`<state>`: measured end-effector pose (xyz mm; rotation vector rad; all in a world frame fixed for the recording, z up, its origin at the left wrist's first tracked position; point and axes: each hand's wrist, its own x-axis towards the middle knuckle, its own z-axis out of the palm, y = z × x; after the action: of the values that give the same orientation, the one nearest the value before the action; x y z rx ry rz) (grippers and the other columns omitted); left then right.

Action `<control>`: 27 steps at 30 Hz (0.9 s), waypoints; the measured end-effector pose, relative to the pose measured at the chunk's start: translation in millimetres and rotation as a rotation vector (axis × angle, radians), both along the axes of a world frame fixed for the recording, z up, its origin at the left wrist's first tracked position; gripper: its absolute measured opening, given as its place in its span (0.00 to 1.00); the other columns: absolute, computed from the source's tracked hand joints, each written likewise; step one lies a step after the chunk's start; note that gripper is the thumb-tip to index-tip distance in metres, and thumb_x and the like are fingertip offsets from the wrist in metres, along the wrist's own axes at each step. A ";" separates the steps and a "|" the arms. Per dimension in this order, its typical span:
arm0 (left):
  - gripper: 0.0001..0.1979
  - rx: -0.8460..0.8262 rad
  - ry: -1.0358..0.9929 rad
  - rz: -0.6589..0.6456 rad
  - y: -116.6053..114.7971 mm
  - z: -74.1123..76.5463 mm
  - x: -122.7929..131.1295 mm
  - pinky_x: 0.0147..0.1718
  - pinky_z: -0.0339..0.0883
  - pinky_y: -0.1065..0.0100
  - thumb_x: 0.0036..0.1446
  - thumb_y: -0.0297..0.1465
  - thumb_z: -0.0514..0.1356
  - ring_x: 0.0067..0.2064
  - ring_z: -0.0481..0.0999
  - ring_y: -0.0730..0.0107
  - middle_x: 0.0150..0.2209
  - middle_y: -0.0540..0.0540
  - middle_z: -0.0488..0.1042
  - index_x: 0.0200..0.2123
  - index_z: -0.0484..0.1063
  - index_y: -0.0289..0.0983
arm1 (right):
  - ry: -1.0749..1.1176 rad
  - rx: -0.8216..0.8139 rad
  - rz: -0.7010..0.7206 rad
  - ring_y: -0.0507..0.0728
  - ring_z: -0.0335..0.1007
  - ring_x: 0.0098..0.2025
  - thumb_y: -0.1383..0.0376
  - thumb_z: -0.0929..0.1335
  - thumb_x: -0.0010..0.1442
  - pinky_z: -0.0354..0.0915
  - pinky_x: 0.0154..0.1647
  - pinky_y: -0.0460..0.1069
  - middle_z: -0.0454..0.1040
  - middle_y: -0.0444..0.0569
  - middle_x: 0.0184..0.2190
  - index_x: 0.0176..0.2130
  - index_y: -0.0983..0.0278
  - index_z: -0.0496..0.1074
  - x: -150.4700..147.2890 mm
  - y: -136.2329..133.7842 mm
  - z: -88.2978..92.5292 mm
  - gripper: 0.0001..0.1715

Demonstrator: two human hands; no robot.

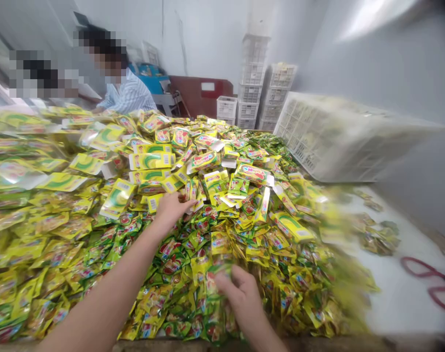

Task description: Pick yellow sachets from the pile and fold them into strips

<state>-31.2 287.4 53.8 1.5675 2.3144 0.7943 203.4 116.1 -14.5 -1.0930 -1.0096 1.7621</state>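
My left hand [172,209] reaches into the heap, its thumb and fingers closed around the end of a small yellow carton [191,188]. Nearer to me, my right hand [240,288] pinches a green packet [215,278], both somewhat blurred by motion. Around the hands lies a deep pile of small sealed packets [173,261], green and yellow with red pictures. Many flat-sided yellow cartons [117,198] rest on top of it, several with white end flaps open. One green-and-yellow carton [203,161] lies just beyond my left hand.
A white plastic crate [299,132] lies tilted at the right back. Red-handled scissors [423,274] and a few loose packets [379,239] are on the white tabletop [387,298]. White crates [251,93] stand stacked by the wall. A person in a striped shirt [129,93] sits across the pile.
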 end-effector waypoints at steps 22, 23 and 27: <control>0.32 -0.555 -1.026 -0.397 -280.6 -30.3 71.0 0.29 0.64 0.72 0.36 0.22 0.69 0.33 0.74 0.65 0.34 0.51 0.78 0.48 0.71 0.38 | -0.359 0.625 0.201 0.54 0.68 0.36 0.60 0.69 0.62 0.65 0.38 0.47 0.72 0.46 0.33 0.38 0.62 0.74 14.1 -67.9 29.9 0.08; 0.33 -0.549 -1.108 -0.381 -288.1 -36.5 74.8 0.29 0.63 0.73 0.36 0.21 0.69 0.33 0.74 0.66 0.33 0.52 0.77 0.50 0.69 0.38 | -0.432 0.684 0.227 0.55 0.68 0.38 0.61 0.68 0.63 0.64 0.40 0.48 0.72 0.47 0.34 0.38 0.62 0.74 16.9 -75.6 26.2 0.07; 0.26 -0.449 -1.358 -0.274 -315.9 -50.8 87.3 0.29 0.63 0.72 0.38 0.26 0.71 0.31 0.75 0.67 0.30 0.51 0.77 0.44 0.69 0.38 | -0.613 0.725 0.332 0.55 0.70 0.38 0.63 0.66 0.65 0.65 0.40 0.47 0.72 0.49 0.37 0.40 0.61 0.72 35.6 -98.7 21.0 0.06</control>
<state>56.1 -28.5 3.0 0.6765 1.1174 0.7908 239.0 17.4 6.5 -1.0205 -2.0977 1.1011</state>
